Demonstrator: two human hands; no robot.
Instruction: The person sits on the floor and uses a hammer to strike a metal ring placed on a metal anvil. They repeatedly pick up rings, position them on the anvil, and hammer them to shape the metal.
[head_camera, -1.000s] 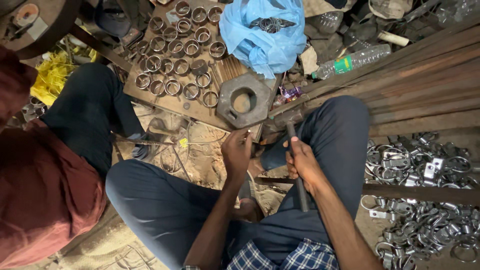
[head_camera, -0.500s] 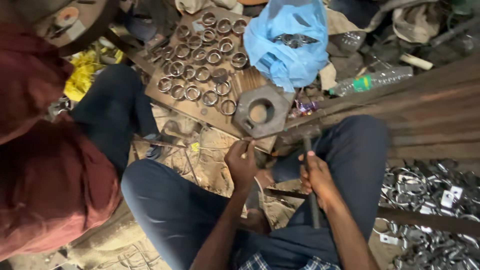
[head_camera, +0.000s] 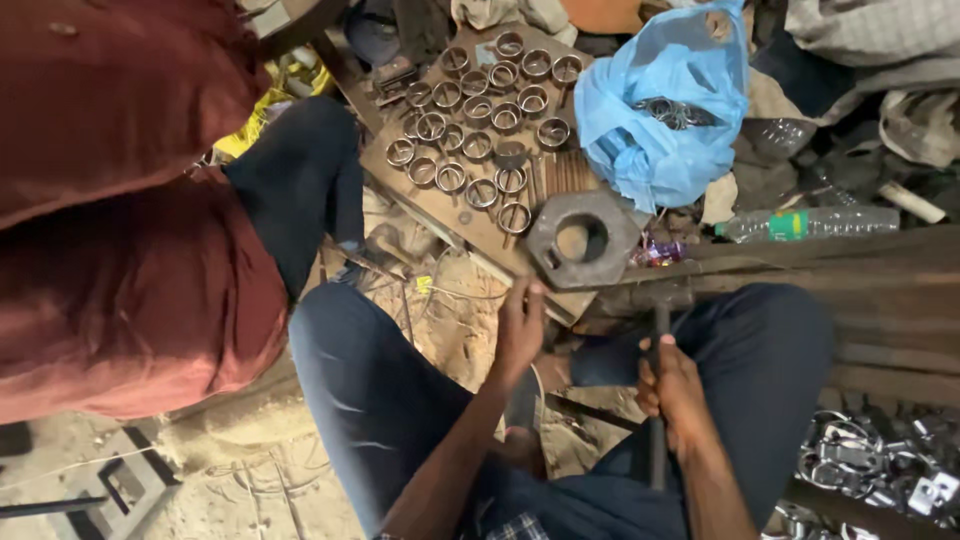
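I sit with my knees apart in dark blue trousers. My right hand (head_camera: 672, 388) grips the dark handle of a hammer (head_camera: 660, 325), whose head points toward a heavy grey metal block with a round hole (head_camera: 583, 240). My left hand (head_camera: 520, 325) is closed just below that block's near edge; what it pinches is hidden by the fingers. Beyond the block, several shiny metal rings (head_camera: 478, 150) stand in rows on a wooden board (head_camera: 385, 170).
A person in a dark red shirt (head_camera: 120, 200) sits close on my left, their knee by the board. A blue plastic bag (head_camera: 660, 120) holding metal parts lies at the back right. A plastic bottle (head_camera: 820, 222) and long wooden planks (head_camera: 880, 270) lie on the right. Loose metal clamps (head_camera: 880, 460) pile at lower right.
The view has shifted so the block, board and bag sit further right. My right hand has slid lower with the hammer; my left hand stays near the block.
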